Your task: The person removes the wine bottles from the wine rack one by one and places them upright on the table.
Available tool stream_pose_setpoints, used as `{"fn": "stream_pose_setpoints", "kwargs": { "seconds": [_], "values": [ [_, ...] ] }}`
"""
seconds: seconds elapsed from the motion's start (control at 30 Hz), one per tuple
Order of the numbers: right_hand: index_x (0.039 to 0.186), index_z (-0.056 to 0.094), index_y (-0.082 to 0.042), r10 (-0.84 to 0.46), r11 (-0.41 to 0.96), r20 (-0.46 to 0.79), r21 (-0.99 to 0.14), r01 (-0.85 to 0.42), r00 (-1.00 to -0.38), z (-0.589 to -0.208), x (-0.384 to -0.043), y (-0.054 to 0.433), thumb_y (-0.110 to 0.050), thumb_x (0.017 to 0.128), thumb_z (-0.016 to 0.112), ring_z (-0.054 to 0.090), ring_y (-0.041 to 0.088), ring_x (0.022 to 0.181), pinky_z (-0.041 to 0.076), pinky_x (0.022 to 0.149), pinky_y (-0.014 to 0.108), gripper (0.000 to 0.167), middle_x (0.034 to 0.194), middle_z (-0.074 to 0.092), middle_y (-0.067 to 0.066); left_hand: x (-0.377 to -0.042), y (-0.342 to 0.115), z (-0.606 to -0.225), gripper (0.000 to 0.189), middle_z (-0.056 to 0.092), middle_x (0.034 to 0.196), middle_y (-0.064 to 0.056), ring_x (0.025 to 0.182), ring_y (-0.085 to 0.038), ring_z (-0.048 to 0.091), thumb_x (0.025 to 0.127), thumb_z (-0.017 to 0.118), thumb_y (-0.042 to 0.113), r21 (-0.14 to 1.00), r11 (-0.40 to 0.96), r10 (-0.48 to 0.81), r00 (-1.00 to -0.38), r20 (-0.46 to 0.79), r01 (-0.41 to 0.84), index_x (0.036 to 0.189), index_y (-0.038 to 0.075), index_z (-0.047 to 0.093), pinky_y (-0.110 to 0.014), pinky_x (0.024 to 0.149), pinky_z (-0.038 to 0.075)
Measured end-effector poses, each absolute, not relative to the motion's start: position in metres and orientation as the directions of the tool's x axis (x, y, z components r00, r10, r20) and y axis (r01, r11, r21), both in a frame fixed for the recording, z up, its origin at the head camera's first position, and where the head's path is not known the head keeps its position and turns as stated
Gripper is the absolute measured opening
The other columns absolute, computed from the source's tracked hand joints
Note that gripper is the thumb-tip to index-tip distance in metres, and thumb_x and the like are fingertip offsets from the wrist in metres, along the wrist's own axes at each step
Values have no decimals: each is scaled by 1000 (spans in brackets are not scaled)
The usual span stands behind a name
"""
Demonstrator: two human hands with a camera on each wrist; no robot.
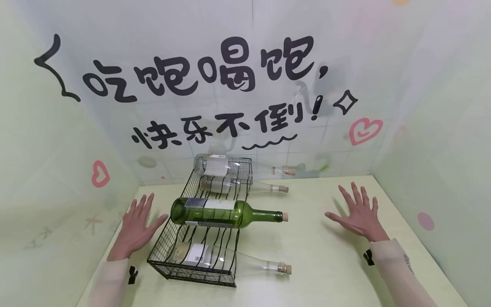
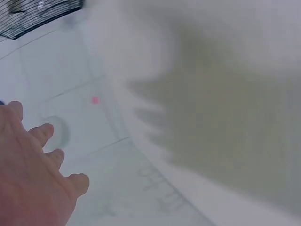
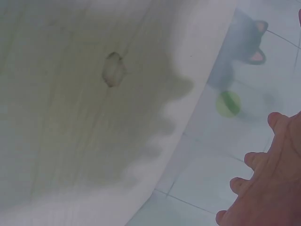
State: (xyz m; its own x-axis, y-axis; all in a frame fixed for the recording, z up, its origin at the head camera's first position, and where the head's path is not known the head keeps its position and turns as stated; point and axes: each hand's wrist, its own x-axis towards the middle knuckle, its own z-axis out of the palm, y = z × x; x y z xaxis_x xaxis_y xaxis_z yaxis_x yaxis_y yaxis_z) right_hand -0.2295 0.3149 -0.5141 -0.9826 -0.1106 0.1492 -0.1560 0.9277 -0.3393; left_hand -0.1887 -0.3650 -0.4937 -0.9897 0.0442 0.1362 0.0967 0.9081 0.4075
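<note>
My left hand point(image 1: 136, 230) is spread open, palm down, by the left side of a black wire rack point(image 1: 192, 273); its thumb points towards the base of a green bottle point(image 1: 245, 213). The right hand point(image 1: 360, 217), fingers also spread, is over the right part of the table and holds nothing. The green bottle lies across the rack, its cork pointing right. Clear corked bottles lie the same way: two at the back, a larger one point(image 1: 216, 166) and another point(image 1: 218, 184), and one point(image 1: 199, 256) at the front. In the left wrist view, the left hand's fingers point(image 2: 51, 155) extend away from the rack's corner.
A pale wooden table point(image 1: 307, 247) carries the rack. Translucent walls close it in at the left, right and back; the back wall point(image 1: 245, 123) bears black lettering and a pink heart point(image 1: 365, 131). The bottle necks stick out beyond the rack's right side.
</note>
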Motion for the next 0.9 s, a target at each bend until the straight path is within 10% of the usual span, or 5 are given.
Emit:
{"fn": "stream_pose_setpoints", "kwargs": {
  "seconds": [0.43, 0.9],
  "values": [
    [166, 16, -25, -137, 895, 233, -387, -221, -963, -498, -228, 309, -63, 87, 68, 6, 53, 155, 8, 114, 80, 102, 172, 5, 21, -190, -340, -427, 87, 6, 173, -18, 159, -44, -7, 101, 59, 49, 461, 854, 186, -969, 160, 240, 166, 25, 7, -79, 116, 10],
    [166, 13, -25, -167, 804, 239, -529, -273, -956, -474, -223, 300, -48, 88, 74, 9, 52, 155, 14, 111, 80, 102, 173, 5, 17, -194, -261, -374, 109, 9, 174, 2, 161, -36, 6, 79, 70, 76, 338, 837, 431, -899, 79, 430, 164, 40, 13, -75, 117, 23]
  ]
}}
